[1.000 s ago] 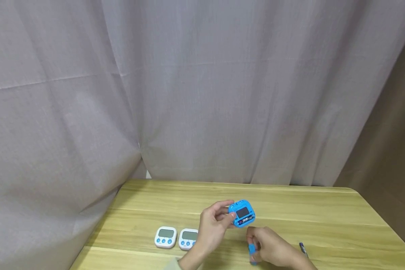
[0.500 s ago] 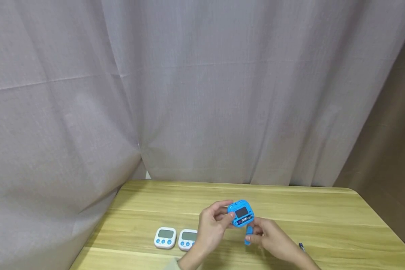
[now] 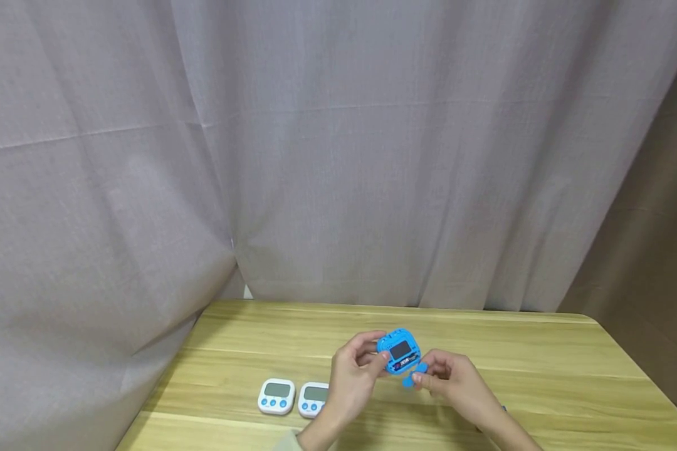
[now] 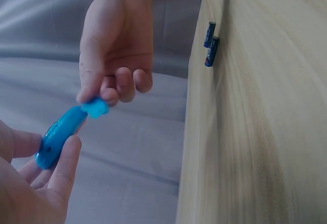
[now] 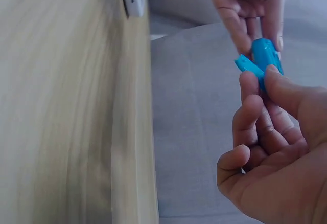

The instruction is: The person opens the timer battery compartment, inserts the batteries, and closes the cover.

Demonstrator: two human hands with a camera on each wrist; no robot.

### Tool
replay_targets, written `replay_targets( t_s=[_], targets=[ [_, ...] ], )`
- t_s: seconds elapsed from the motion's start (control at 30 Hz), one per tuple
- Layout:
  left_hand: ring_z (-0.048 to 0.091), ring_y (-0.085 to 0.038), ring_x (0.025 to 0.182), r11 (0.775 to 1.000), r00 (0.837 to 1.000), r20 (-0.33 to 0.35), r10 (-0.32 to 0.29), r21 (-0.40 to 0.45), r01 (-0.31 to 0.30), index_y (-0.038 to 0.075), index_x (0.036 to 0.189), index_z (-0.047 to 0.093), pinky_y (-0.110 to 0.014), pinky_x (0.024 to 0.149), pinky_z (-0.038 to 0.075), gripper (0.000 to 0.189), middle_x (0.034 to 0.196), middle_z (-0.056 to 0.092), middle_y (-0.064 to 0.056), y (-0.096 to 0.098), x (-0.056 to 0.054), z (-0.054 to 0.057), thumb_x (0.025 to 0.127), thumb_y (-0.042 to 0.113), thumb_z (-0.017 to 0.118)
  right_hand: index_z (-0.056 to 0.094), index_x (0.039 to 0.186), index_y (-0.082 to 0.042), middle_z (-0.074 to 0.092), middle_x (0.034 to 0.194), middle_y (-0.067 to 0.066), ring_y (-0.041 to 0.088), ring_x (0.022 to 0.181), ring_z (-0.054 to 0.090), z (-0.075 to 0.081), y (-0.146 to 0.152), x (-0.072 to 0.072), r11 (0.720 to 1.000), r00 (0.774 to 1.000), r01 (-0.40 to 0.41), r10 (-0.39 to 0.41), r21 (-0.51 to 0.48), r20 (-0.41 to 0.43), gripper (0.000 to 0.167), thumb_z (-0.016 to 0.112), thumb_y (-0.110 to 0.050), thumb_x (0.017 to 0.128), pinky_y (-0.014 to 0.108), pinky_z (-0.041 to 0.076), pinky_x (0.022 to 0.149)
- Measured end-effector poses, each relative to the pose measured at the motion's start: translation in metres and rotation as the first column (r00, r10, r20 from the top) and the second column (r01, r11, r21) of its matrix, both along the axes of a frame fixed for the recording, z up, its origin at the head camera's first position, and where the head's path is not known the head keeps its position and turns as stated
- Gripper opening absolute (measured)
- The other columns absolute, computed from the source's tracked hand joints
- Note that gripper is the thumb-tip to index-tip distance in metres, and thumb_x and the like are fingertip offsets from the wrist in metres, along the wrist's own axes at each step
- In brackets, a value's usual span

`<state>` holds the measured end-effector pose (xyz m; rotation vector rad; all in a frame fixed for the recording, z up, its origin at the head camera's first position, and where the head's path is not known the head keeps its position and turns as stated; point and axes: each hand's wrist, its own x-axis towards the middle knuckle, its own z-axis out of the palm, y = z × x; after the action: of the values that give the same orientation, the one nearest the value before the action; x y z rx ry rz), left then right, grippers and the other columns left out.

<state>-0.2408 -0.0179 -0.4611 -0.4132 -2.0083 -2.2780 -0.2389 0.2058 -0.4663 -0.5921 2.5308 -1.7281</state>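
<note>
My left hand (image 3: 352, 374) holds a blue digital timer (image 3: 386, 341) by its left side above the table, its back turned toward the head camera. Below a dark panel (image 3: 400, 349) on that back, the battery slot lies uncovered with a battery (image 3: 405, 362) in it. Between thumb and fingertips, my right hand (image 3: 458, 379) pinches a small blue battery cover (image 3: 409, 381) right at the timer's lower edge. From the left wrist, the timer (image 4: 59, 139) appears edge-on, with the cover (image 4: 96, 108) by its upper end. The right wrist view has the cover (image 5: 247, 65) overlapping the timer.
Two white timers (image 3: 276, 396) with blue buttons lie face up on the wooden table (image 3: 541, 369), left of my hands. Two small blue batteries (image 4: 212, 51) rest on the tabletop in the left wrist view. A grey curtain (image 3: 338, 156) hangs behind the table.
My right hand has brought the battery cover up from near the table to the timer's lower edge, turning it on the way. The left hand and timer have shifted slightly up and left.
</note>
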Motion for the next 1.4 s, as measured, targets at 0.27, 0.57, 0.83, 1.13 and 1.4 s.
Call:
replay_targets(
  t_s=[0.27,0.57,0.83,1.13,1.4],
  targets=[
    [0.075,-0.017,0.092,1.000,1.000,-0.006,0.004,0.015,-0.004,-0.003,0.132,0.066,-0.031,0.079,0.068,0.037,0.112,0.075,-0.018,0.001,0.000,0.000,0.096,-0.003,0.070,0.066,0.103,0.009,0.077,0.087,0.000,0.009,0.072,0.064,0.004,0.001,0.001,0.992,0.992,-0.010,0.026,-0.122,0.125,0.024,0.074,-0.013,0.099,0.026,0.058,0.068],
    [0.075,-0.016,0.090,1.000,1.000,-0.022,0.000,0.004,0.000,0.001,0.130,0.068,-0.033,0.079,0.068,0.036,0.111,0.075,-0.016,0.002,0.002,-0.002,0.095,-0.003,0.070,0.062,0.097,-0.006,0.079,0.088,0.000,0.006,0.071,0.061,0.004,-0.005,0.003,0.956,0.947,0.081,0.015,-0.283,0.321,0.013,0.073,-0.012,0.100,0.021,0.057,0.068],
    [0.074,-0.016,0.090,1.000,1.000,-0.014,-0.021,0.007,0.021,-0.001,0.131,0.067,-0.031,0.080,0.068,0.036,0.112,0.075,-0.017,0.004,0.005,-0.002,0.095,-0.002,0.071,0.056,0.101,-0.008,0.076,0.085,-0.003,0.008,0.071,0.062,0.001,-0.010,0.005,0.935,0.936,0.149,-0.028,-0.323,0.352,0.021,0.076,-0.007,0.096,0.021,0.057,0.068],
    [0.075,-0.014,0.089,1.000,1.000,-0.010,-0.023,-0.017,0.023,0.004,0.129,0.070,-0.034,0.079,0.068,0.036,0.109,0.076,-0.011,0.006,0.006,-0.003,0.094,-0.003,0.071,0.051,0.127,0.000,0.077,0.094,-0.003,0.009,0.074,0.064,0.002,-0.011,0.005,0.946,0.931,0.155,-0.043,-0.286,0.362,0.041,0.076,-0.011,0.097,0.024,0.059,0.072],
    [0.075,-0.013,0.088,1.000,0.999,-0.035,-0.030,-0.010,0.029,0.002,0.128,0.070,-0.032,0.077,0.068,0.034,0.109,0.075,-0.013,0.006,0.005,-0.004,0.095,-0.003,0.070,0.052,0.129,0.000,0.077,0.097,-0.003,0.010,0.074,0.065,0.003,-0.012,0.004,0.952,0.931,0.149,-0.044,-0.268,0.362,0.042,0.076,-0.013,0.098,0.025,0.060,0.073]
  ],
)
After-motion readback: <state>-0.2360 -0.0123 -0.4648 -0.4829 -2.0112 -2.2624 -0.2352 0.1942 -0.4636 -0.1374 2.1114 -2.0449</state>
